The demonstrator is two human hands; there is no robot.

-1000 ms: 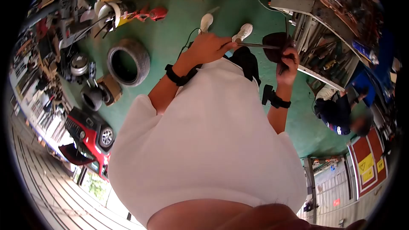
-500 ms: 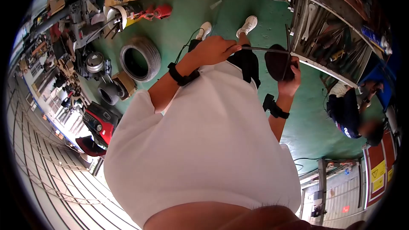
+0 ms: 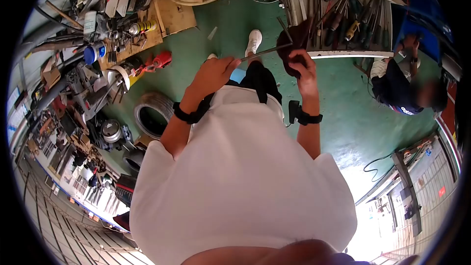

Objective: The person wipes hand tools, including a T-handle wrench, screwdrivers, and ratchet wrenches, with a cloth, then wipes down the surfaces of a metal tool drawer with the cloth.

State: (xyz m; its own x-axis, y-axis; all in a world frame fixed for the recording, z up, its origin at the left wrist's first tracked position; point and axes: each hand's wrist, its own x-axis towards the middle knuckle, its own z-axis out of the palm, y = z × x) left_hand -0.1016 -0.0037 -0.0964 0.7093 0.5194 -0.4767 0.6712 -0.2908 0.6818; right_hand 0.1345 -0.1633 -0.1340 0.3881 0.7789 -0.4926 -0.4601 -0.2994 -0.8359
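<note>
My left hand [image 3: 213, 76] is closed around the end of a thin T-shaped metal bar [image 3: 262, 53]. The bar's crosspiece is at the far end, in front of a dark reddish-brown rounded piece [image 3: 286, 59], whose kind I cannot make out. Curled fingers of my right hand [image 3: 305, 71] grip this dark piece by its edge. Whether the right fingers also touch the bar is unclear. Just beyond both hands is an open drawer [image 3: 353, 54] filled with hand tools, among them a pale wrench [image 3: 300, 1] and several screwdrivers.
A workbench [image 3: 176, 17] with cans and tools stands at the upper left. Below it are a red jack-like object [image 3: 159, 60] and a tyre [image 3: 153, 115] on the green floor. At the right, another person [image 3: 400, 83] in dark clothing is near a blue cabinet.
My view has turned, and the tool drawer now appears nearer the middle. Both hands, with the T-shaped bar and the dark piece, have come closer to the drawer; the bar now slants upward.
</note>
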